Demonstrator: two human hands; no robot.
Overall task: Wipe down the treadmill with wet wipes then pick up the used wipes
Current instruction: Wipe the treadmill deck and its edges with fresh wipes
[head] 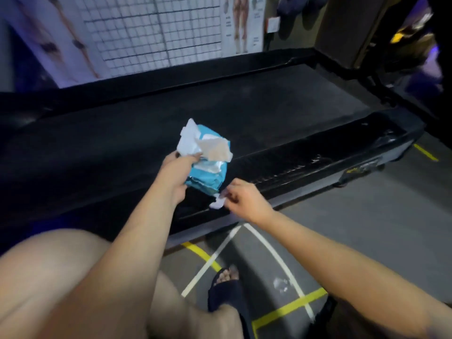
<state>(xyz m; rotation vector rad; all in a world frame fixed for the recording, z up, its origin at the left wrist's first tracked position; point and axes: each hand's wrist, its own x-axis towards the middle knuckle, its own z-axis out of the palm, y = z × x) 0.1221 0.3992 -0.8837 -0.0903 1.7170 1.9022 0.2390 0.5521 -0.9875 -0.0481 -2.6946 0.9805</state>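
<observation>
The black treadmill (244, 104) stretches across the view, its belt in front of me and its near side rail (318, 162) running to the right. My left hand (177, 167) holds a blue wet wipe pack (208, 174) over the belt, its flap peeled back and a white wipe (189, 140) sticking out of the top. Just right of the pack, my right hand (241, 196) pinches a small white wipe piece (217, 203) above the rail's near edge.
A white crumpled scrap (281, 285) lies on the grey floor among yellow and white lines. My sandalled foot (227, 285) stands on the floor below my hands, my bare knee at lower left. Gridded wall posters (151, 28) hang behind the treadmill; its upright frame (367, 33) rises at the right.
</observation>
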